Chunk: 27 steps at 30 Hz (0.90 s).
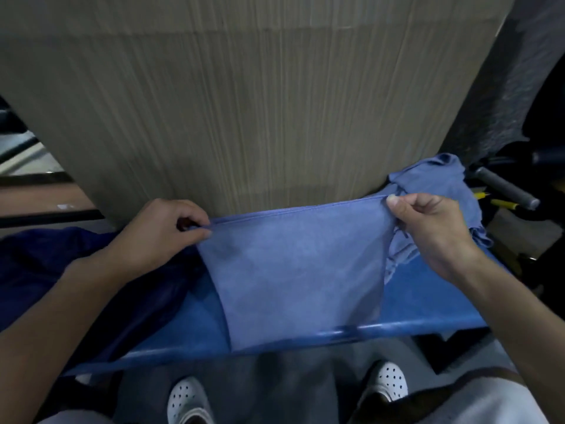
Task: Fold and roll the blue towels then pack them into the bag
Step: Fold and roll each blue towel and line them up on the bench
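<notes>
A blue bench (428,304) with a rounded front rim carries three things: a light blue towel (293,270) across its middle, dark navy cloth (61,255) heaped at left, and crumpled blue towels (434,179) far right.

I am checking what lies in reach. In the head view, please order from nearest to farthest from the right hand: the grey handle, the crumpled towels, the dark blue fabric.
1. The crumpled towels: just behind the right hand.
2. The grey handle: farther out to the right.
3. The dark blue fabric: far left, beyond the left hand.
</notes>
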### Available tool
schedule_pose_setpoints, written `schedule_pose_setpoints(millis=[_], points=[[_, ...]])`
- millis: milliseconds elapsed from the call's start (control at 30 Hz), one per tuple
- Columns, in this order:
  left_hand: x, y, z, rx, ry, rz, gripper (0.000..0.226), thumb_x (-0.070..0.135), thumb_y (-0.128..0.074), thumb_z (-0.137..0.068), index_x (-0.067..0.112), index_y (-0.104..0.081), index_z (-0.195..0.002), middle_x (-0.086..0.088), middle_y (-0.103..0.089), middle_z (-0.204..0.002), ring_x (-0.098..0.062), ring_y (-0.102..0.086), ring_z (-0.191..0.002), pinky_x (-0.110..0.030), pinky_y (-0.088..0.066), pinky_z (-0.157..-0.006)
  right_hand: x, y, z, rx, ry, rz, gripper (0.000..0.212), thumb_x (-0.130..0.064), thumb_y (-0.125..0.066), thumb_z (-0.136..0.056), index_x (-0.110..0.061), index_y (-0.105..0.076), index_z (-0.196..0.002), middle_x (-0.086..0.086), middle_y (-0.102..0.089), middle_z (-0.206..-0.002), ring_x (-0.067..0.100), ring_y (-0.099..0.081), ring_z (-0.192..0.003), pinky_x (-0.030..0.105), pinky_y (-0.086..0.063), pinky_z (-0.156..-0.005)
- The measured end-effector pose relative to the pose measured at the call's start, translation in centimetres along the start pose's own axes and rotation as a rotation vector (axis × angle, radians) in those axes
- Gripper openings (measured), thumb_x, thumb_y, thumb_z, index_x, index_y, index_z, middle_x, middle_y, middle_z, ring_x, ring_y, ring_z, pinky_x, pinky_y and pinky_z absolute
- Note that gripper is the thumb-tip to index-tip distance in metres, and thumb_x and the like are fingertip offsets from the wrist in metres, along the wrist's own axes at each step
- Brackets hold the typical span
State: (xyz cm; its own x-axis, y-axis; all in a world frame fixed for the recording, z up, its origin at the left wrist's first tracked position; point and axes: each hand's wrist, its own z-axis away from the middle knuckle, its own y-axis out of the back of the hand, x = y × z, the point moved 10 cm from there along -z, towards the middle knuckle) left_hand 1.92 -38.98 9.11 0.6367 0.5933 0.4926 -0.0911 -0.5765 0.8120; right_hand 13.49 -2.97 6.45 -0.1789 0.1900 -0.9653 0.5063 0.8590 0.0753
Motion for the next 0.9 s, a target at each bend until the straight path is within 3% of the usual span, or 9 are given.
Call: schedule_pose_setpoints(millis=[133, 267, 433, 633, 900], points=[[2.1, 2.7, 0.2, 0.051, 0.022, 0.001, 0.037, 0.013, -0.082, -0.076, 0.044, -0.067, -0.062, 0.018, -0.071, -0.082, 0.003, -0.063, -0.074, -0.008, -0.044, -0.069, -2.3, 1.1, 0.6, 0.034, 0.020, -0.036, 0.024, -0.014, -0.066, -0.091, -0.007, -0.062, -0.068, 0.003, -0.058, -0.065, 0.008, -0.052, -0.064, 0.021, -0.045, -0.066], [3.3, 4.9, 0.4, 0.134, 0.071, -0.032, 0.026, 0.017, -0.082, -0.077, 0.037, -0.068, -0.069, 0.017, -0.069, -0.067, 0.002, -0.062, -0.066, -0.005, -0.041, -0.058, -3.7, 1.6, 1.2, 0.029, 0.011, -0.080, 0.023, -0.013, -0.071, -0.087, -0.016, -0.064, -0.065, 0.011, -0.060, -0.073, 0.020, -0.052, -0.073, 0.033, -0.044, -0.072], [4.6, 6.0, 1.5, 0.140, 0.076, 0.055, 0.024, 0.005, -0.077, -0.081, 0.027, -0.069, -0.077, 0.034, -0.064, -0.063, 0.014, -0.059, -0.061, -0.001, -0.041, -0.061, -5.5, 2.1, 2.0, 0.039, 0.042, -0.068, 0.018, -0.010, -0.071, -0.086, -0.014, -0.063, -0.070, -0.008, -0.066, -0.062, 0.004, -0.059, -0.063, 0.015, -0.050, -0.068], [4.4, 6.6, 2.1, 0.152, 0.120, 0.128, 0.024, 0.003, -0.076, -0.081, 0.026, -0.070, -0.076, 0.028, -0.067, -0.062, 0.011, -0.060, -0.060, -0.002, -0.043, -0.061, -6.2, 2.0, 2.3, 0.020, 0.061, -0.057, 0.016, -0.010, -0.070, -0.086, -0.013, -0.064, -0.073, -0.008, -0.065, -0.063, 0.005, -0.059, -0.065, 0.015, -0.051, -0.070], [4.3, 7.7, 2.2, 0.158, 0.191, 0.027, 0.020, 0.012, -0.084, -0.074, 0.023, -0.070, -0.065, 0.024, -0.063, -0.051, 0.009, -0.056, -0.051, -0.003, -0.039, -0.052, -7.8, 1.7, 2.3, 0.009, 0.100, -0.056, 0.015, -0.007, -0.070, -0.085, -0.013, -0.064, -0.073, -0.007, -0.067, -0.065, 0.006, -0.061, -0.067, 0.016, -0.052, -0.070]])
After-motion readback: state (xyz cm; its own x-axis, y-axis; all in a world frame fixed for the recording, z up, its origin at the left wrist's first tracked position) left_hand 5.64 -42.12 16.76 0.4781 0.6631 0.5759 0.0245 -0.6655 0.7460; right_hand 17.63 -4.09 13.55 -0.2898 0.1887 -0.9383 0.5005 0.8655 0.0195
